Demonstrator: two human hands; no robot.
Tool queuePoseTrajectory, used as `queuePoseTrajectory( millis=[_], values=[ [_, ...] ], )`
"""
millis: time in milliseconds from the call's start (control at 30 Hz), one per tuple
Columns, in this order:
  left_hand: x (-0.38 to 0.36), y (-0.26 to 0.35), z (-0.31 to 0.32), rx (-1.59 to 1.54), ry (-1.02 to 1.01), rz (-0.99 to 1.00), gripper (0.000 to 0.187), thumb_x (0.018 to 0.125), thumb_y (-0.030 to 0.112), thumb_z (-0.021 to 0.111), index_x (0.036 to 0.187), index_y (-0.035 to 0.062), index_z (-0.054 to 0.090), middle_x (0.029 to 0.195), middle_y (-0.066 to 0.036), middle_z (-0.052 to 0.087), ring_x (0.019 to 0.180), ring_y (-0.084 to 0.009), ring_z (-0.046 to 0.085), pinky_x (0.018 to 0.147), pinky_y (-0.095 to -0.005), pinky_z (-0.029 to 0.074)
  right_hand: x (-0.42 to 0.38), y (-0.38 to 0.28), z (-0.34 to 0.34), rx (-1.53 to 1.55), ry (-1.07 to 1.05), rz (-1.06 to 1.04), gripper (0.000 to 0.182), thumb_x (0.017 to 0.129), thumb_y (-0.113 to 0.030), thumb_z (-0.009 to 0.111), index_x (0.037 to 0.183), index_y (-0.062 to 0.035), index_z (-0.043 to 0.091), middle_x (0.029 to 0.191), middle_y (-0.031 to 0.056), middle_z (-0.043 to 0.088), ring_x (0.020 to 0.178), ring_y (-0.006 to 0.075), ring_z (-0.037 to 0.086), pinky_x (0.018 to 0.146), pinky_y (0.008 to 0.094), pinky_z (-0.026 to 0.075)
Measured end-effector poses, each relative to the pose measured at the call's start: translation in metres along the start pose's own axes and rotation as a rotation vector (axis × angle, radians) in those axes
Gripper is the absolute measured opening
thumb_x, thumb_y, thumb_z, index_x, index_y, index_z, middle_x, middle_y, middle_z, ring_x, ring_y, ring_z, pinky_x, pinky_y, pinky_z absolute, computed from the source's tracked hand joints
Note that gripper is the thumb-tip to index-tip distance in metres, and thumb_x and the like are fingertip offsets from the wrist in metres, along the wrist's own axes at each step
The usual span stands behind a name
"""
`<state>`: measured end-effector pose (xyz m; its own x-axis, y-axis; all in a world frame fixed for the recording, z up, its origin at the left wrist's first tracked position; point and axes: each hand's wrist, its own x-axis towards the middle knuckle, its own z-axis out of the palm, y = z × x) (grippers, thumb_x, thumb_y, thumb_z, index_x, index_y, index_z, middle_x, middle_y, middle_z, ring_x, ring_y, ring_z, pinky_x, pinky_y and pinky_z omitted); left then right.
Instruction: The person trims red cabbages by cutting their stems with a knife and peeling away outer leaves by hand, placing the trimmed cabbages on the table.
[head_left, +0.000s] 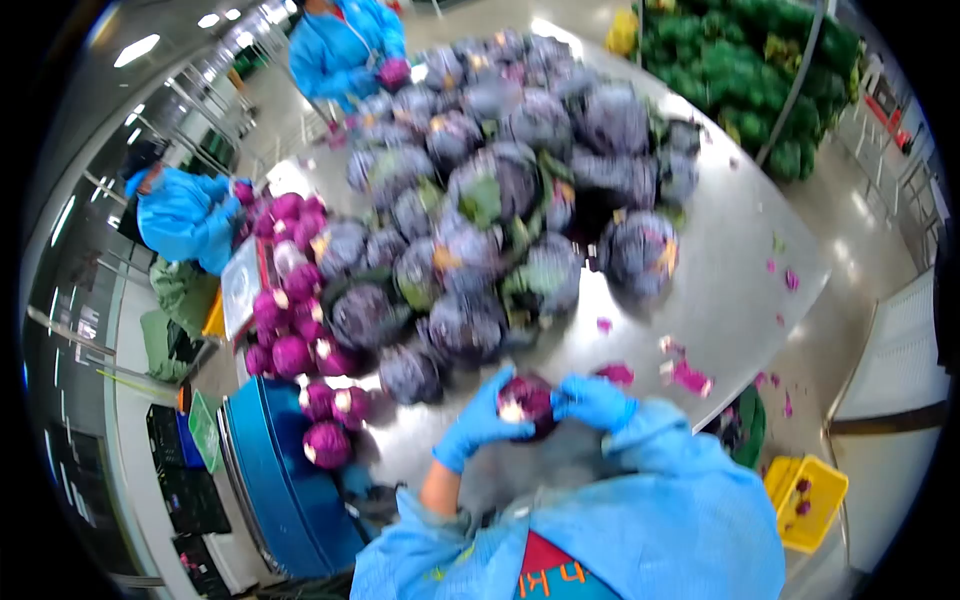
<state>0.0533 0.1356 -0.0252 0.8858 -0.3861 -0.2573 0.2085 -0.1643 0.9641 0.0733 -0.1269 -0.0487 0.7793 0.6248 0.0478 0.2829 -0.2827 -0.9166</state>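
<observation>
A small peeled purple cabbage [527,402] with a pale cut base is held low over the metal table. My left hand [478,420], in a blue glove, wraps round its left side. On its right side my right hand [592,402], gloved too, has its fingers pressed together against the cabbage; whether they pinch a leaf or a tool is too small to tell. Just beyond my hands lie untrimmed cabbages, among them a dark one [410,374]. Purple leaf scraps [688,378] lie to the right.
Untrimmed cabbages [495,185] are heaped on the metal table [740,240]; peeled ones [292,355] lie at left. A blue bin [285,470] stands at lower left, a yellow crate [806,503] at lower right. Two people [185,215] in blue work across the table.
</observation>
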Motion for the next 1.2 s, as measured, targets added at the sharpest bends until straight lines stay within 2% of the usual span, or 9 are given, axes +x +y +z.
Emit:
queuePoseTrajectory(
  millis=[133, 333, 433, 533, 633, 867, 1133, 1167, 1200],
  values=[
    [0.0, 0.005, 0.004, -0.06, 0.031, -0.043, 0.121, 0.051, 0.033, 0.092, 0.144, -0.0069, 0.027, 0.137, -0.017, 0.044, 0.125, -0.0248, 0.046, 0.107, -0.0362, 0.036, -0.001, -0.004, -0.002, 0.196, 0.023, 0.071, 0.022, 0.08, -0.016, 0.075, 0.097, -0.0058, 0.065, 0.087, 0.0099, 0.062, 0.079, 0.0232, 0.062, 0.073, 0.0342, 0.05],
    [-0.001, 0.022, 0.007, -0.179, 0.056, -0.145, 0.127, 0.048, 0.034, 0.094, 0.146, -0.0067, 0.024, 0.139, -0.018, 0.042, 0.127, -0.0271, 0.045, 0.109, -0.0376, 0.036, 0.001, -0.04, -0.012, 0.07, 0.066, 0.101, 0.04, 0.076, -0.026, 0.08, 0.107, -0.0088, 0.062, 0.093, 0.0059, 0.053, 0.072, 0.0205, 0.054, 0.068, 0.0321, 0.047],
    [-0.001, 0.013, -0.001, 0.149, 0.029, -0.035, 0.121, 0.05, 0.024, 0.094, 0.147, -0.0005, 0.026, 0.139, -0.013, 0.043, 0.128, -0.0221, 0.045, 0.109, -0.0355, 0.036, 0.005, -0.035, -0.01, -0.004, 0.055, 0.077, 0.04, 0.075, -0.028, 0.08, 0.106, -0.0098, 0.061, 0.093, 0.0065, 0.053, 0.073, 0.0221, 0.055, 0.068, 0.033, 0.048],
    [0.002, 0.007, 0.001, 0.109, 0.023, -0.07, 0.122, 0.05, 0.026, 0.094, 0.146, -0.002, 0.026, 0.14, -0.014, 0.042, 0.128, -0.0235, 0.044, 0.109, -0.036, 0.035, 0.01, -0.022, -0.009, -0.092, 0.051, -0.016, 0.039, 0.072, -0.027, 0.082, 0.101, -0.0089, 0.061, 0.091, 0.0071, 0.053, 0.073, 0.0227, 0.057, 0.067, 0.0336, 0.047],
    [0.0, 0.011, 0.007, 0.2, 0.067, -0.085, 0.131, 0.046, 0.041, 0.094, 0.146, -0.0062, 0.023, 0.139, -0.024, 0.04, 0.13, -0.0357, 0.041, 0.11, -0.0408, 0.033, 0.011, -0.021, -0.014, -0.082, -0.029, -0.018, 0.036, 0.072, -0.025, 0.081, 0.095, -0.0082, 0.06, 0.09, 0.0077, 0.054, 0.074, 0.025, 0.058, 0.066, 0.0351, 0.047],
    [0.0, 0.032, 0.015, 0.474, 0.053, 0.02, 0.126, 0.048, 0.041, 0.092, 0.145, -0.0058, 0.027, 0.135, -0.026, 0.042, 0.127, -0.0388, 0.042, 0.108, -0.0416, 0.035, -0.004, -0.017, -0.015, -0.184, -0.039, -0.045, 0.029, 0.078, -0.027, 0.075, 0.094, -0.011, 0.058, 0.086, 0.0102, 0.054, 0.076, 0.0327, 0.058, 0.063, 0.0404, 0.047],
    [0.007, 0.041, 0.028, 0.526, 0.119, -0.159, 0.127, 0.048, 0.042, 0.091, 0.143, -0.0098, 0.026, 0.133, -0.027, 0.045, 0.123, -0.0381, 0.047, 0.105, -0.0416, 0.038, -0.058, -0.007, -0.01, -0.101, 0.037, 0.109, 0.028, 0.08, -0.025, 0.076, 0.09, -0.0074, 0.057, 0.08, 0.0112, 0.056, 0.07, 0.0304, 0.056, 0.061, 0.0376, 0.047],
    [0.007, 0.039, 0.027, 0.392, 0.155, -0.17, 0.126, 0.048, 0.042, 0.092, 0.143, -0.01, 0.026, 0.133, -0.026, 0.045, 0.123, -0.0363, 0.048, 0.105, -0.0408, 0.039, -0.072, 0.004, -0.015, -0.084, 0.033, 0.11, 0.028, 0.079, -0.024, 0.076, 0.089, -0.0069, 0.057, 0.079, 0.0111, 0.056, 0.069, 0.029, 0.056, 0.061, 0.0368, 0.047],
    [0.009, 0.032, 0.025, 0.257, 0.191, -0.179, 0.126, 0.048, 0.042, 0.092, 0.142, -0.0102, 0.027, 0.133, -0.025, 0.046, 0.122, -0.0344, 0.049, 0.104, -0.04, 0.041, -0.084, -0.003, -0.025, -0.018, 0.078, 0.268, 0.027, 0.078, -0.021, 0.077, 0.087, -0.0062, 0.057, 0.077, 0.0109, 0.055, 0.067, 0.0252, 0.054, 0.061, 0.035, 0.047]
  ],
)
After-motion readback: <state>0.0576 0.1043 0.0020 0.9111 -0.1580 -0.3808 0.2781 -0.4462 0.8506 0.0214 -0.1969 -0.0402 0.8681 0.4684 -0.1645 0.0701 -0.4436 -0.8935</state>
